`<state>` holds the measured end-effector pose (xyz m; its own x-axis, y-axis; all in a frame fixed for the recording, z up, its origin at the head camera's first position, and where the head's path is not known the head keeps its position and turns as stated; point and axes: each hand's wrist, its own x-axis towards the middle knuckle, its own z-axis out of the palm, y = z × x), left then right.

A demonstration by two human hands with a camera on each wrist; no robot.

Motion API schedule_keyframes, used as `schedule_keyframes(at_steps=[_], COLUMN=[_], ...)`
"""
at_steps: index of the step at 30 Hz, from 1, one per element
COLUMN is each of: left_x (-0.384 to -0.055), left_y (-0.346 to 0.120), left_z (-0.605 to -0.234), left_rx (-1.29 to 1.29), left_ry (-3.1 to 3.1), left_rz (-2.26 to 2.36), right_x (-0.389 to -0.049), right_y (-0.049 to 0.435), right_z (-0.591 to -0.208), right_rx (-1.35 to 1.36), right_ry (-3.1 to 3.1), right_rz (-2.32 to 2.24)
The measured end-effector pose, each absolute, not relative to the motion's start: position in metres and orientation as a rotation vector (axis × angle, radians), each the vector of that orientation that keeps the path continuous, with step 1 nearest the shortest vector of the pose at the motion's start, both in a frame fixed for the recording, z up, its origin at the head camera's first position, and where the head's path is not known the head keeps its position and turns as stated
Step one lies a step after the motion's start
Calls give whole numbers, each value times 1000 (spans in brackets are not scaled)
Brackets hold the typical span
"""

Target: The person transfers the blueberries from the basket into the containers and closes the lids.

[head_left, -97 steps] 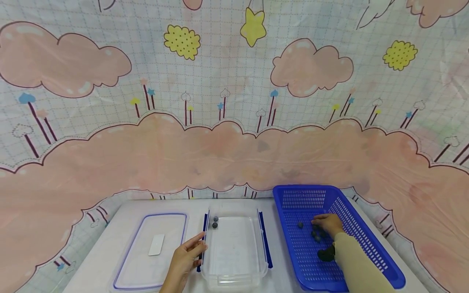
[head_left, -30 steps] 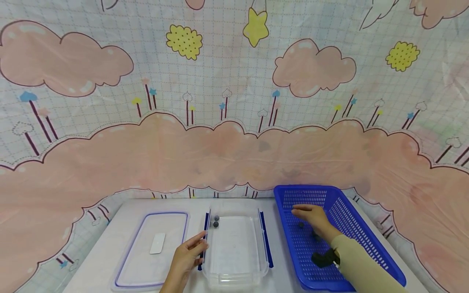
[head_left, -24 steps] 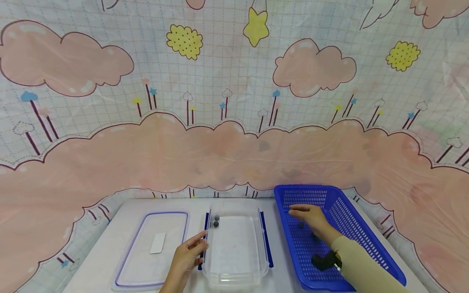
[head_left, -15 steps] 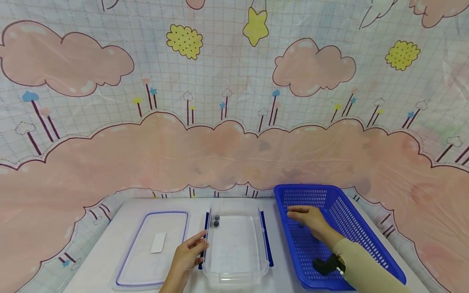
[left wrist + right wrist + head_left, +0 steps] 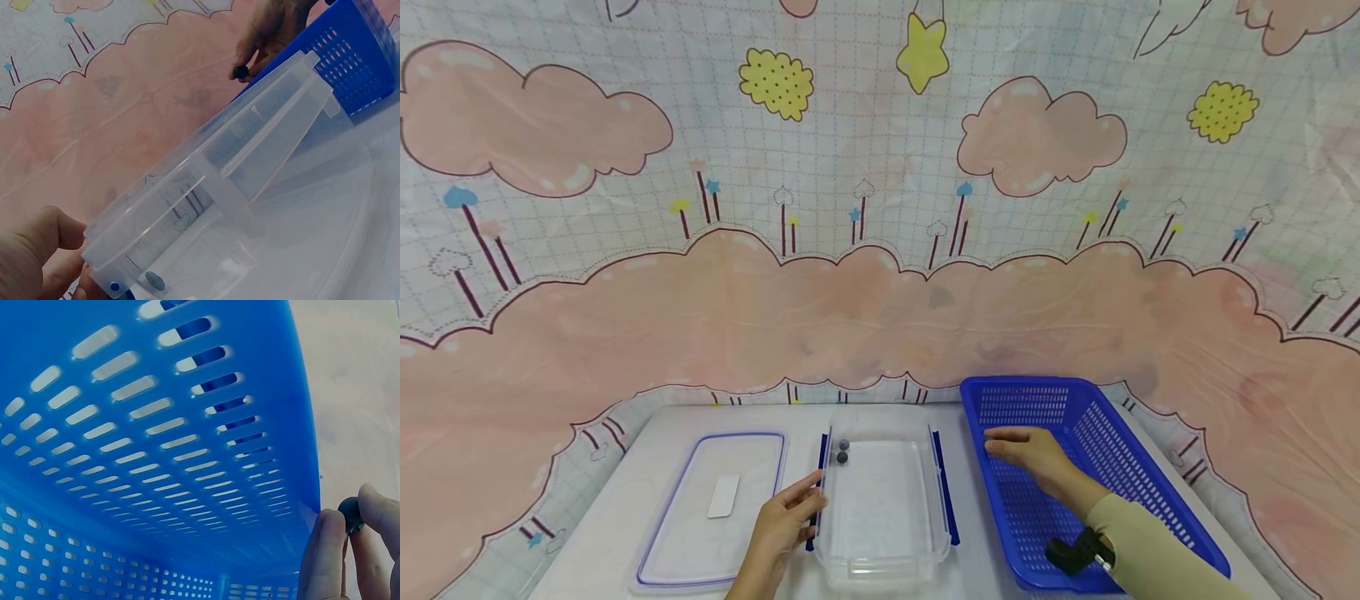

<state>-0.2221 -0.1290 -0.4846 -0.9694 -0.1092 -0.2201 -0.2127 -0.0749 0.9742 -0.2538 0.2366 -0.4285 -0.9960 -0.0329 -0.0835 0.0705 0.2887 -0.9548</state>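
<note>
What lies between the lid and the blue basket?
Head view: the clear container with two dark balls inside, dark blue strips along its sides, and the left hand.

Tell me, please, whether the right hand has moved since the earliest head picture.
Yes, leftward: the right hand is nearer the left rim of the blue basket.

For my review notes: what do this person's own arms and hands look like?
Each grip is a bare, ungloved hand. The right hand comes out of a long, plain, pale yellowish sleeve, with a black device with a small silvery part at the wrist. Above the left hand, the short stretch of arm in the head view shows no sleeve.
</note>
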Motion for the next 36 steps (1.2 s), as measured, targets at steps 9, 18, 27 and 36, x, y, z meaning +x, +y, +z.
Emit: schedule_keyframes(at_steps=[9,18,27,36], left_x=[-223,-222,-221,-222], left_y=[-130,-129,-129,-128], left_z=[-484,-484,-483,-482], left_rx=[-381,-381,-382,-411], left_ry=[2080,2088,2087,2104], left_rz=[2212,2202,2214,2190], right_x=[-259,-265,-277,-286], right_y=[225,209,196,180], right_z=[-424,-421,-421,-424], right_rx=[1,-33,27,-53], right_ry=[2491,2527,2476,2434], right_rz=[-1765,-1699,-1748,-1791])
